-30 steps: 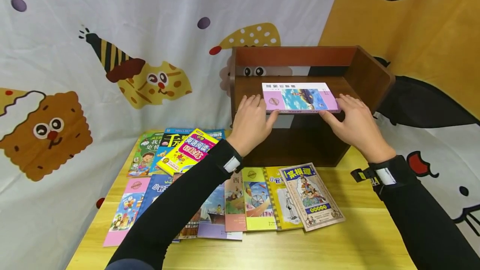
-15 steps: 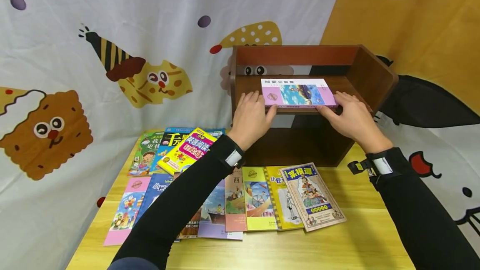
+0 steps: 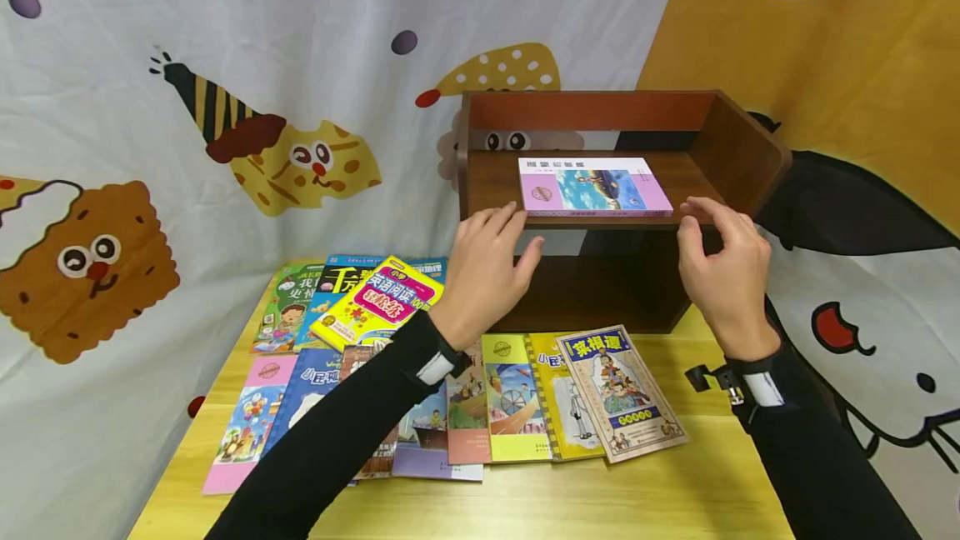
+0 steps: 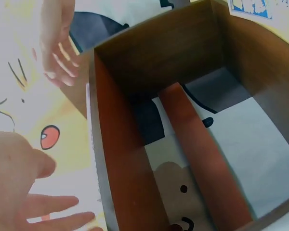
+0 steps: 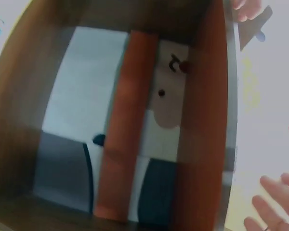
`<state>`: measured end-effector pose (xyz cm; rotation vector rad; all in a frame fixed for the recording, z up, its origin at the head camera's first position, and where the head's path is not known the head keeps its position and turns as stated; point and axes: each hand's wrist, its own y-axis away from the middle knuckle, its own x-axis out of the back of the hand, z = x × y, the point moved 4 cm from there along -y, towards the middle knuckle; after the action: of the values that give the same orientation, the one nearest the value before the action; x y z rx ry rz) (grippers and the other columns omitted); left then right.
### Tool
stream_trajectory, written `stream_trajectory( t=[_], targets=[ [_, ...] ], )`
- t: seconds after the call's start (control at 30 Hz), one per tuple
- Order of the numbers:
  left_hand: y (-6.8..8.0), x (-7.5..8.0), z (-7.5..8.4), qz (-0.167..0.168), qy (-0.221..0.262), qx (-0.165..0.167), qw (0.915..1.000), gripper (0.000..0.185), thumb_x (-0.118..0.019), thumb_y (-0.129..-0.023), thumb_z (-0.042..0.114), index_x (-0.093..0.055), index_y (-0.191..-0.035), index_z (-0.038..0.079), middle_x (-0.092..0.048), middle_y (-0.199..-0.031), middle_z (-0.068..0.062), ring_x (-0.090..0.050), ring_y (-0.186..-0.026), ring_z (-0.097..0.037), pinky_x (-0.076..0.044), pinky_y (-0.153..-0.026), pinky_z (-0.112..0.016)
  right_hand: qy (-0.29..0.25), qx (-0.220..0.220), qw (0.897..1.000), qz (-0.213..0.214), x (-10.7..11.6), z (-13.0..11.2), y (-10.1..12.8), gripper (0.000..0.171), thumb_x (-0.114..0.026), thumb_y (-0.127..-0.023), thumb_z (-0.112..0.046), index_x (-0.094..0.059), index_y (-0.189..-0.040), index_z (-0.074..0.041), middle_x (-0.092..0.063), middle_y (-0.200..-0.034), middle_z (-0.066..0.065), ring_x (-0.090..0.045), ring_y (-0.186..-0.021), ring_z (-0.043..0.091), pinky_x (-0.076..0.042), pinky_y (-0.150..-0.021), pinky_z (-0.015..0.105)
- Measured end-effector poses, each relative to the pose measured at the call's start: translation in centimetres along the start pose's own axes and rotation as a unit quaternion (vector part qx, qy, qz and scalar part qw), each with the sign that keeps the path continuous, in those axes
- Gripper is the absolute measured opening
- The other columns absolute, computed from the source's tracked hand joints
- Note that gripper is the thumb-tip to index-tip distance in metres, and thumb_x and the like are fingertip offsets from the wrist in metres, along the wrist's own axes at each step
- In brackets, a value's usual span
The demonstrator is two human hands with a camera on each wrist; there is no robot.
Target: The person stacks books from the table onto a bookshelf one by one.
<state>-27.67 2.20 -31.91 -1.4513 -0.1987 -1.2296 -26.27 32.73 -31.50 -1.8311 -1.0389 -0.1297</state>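
Observation:
A pink and white book [image 3: 596, 190] with a picture of a sea scene lies flat on the upper board of a dark brown wooden bookshelf [image 3: 585, 294]. My left hand [image 3: 491, 265] is at the book's front left corner, fingers extended and thumb apart; whether a fingertip touches the corner I cannot tell. To the right of the book, clear of it, my right hand [image 3: 727, 273] hovers with loosely bent fingers and nothing in them. The left wrist view shows the shelf's lower compartment beside my left hand [image 4: 19, 183]; in the right wrist view my right hand [image 5: 274, 202] is partly cut off.
Several books cover the table [image 3: 600, 498] in front and to the left, among them a yellow exercise book [image 3: 378, 302], a beige book [image 3: 622, 390] and a pink book [image 3: 251, 423]. A cartoon-printed cloth [image 3: 300, 23] hangs behind the shelf.
The pink and white book has slid back a little on the upper board. Both hands have let go of it; the right has moved away rightward and the left has drawn slightly down.

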Motion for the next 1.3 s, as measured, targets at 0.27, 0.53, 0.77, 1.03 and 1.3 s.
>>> stream_trajectory(
  t=[0.27,0.53,0.77,1.03,1.3],
  targets=[
    [6.2,-0.3,-1.7,-0.024,0.071,0.042,0.9963,0.037,-0.06,-0.104,0.042,-0.075,-0.125,0.016,-0.075,-0.12,0.0,-0.067,-0.107,-0.021,-0.055,-0.092,-0.037,-0.044,0.02,0.998,-0.05,-2.6,0.8,7.7,0.018,-0.065,-0.101,-0.017,-0.079,-0.112,-0.014,-0.077,-0.108,0.004,-0.058,-0.094,-0.011,-0.044,-0.082,0.004],
    [15.9,-5.7,-5.1,-0.122,0.13,0.148,0.9727,0.033,-0.064,-0.103,0.037,-0.076,-0.123,0.015,-0.078,-0.116,-0.002,-0.07,-0.111,-0.025,-0.056,-0.095,-0.045,-0.063,-0.112,0.952,-0.278,-7.4,5.1,17.7,0.029,-0.059,-0.106,-0.036,-0.071,-0.129,-0.021,-0.076,-0.105,0.003,-0.069,-0.08,0.01,-0.055,-0.065,0.021],
    [16.3,-5.5,-13.3,-0.123,0.131,0.249,0.9516,0.039,-0.065,-0.102,0.036,-0.072,-0.131,0.01,-0.077,-0.118,-0.009,-0.072,-0.106,-0.03,-0.057,-0.086,-0.046,-0.078,-0.16,0.927,-0.33,-10.1,6.1,21.3,0.029,-0.058,-0.106,-0.043,-0.075,-0.119,-0.024,-0.073,-0.091,-0.001,-0.061,-0.067,0.009,-0.051,-0.057,0.025],
    [13.3,-4.1,-22.8,-0.169,0.042,0.252,0.9518,0.059,-0.055,-0.105,0.04,-0.054,-0.148,-0.001,-0.07,-0.13,-0.025,-0.071,-0.095,-0.041,-0.057,-0.084,-0.053,-0.133,-0.187,0.915,-0.331,-11.1,6.2,22.1,0.035,-0.055,-0.107,-0.045,-0.076,-0.116,-0.019,-0.073,-0.088,0.002,-0.065,-0.069,0.014,-0.056,-0.06,0.027],
    [13.0,-5.2,-29.0,-0.242,-0.042,0.29,0.9249,0.067,-0.057,-0.103,0.047,-0.052,-0.147,-0.004,-0.065,-0.131,-0.032,-0.065,-0.114,-0.051,-0.054,-0.095,-0.061,-0.121,-0.183,0.916,-0.335,-11.1,5.6,22.1,0.04,-0.055,-0.106,-0.05,-0.074,-0.12,-0.019,-0.075,-0.094,0.001,-0.067,-0.073,0.015,-0.057,-0.063,0.026]
  ],
)
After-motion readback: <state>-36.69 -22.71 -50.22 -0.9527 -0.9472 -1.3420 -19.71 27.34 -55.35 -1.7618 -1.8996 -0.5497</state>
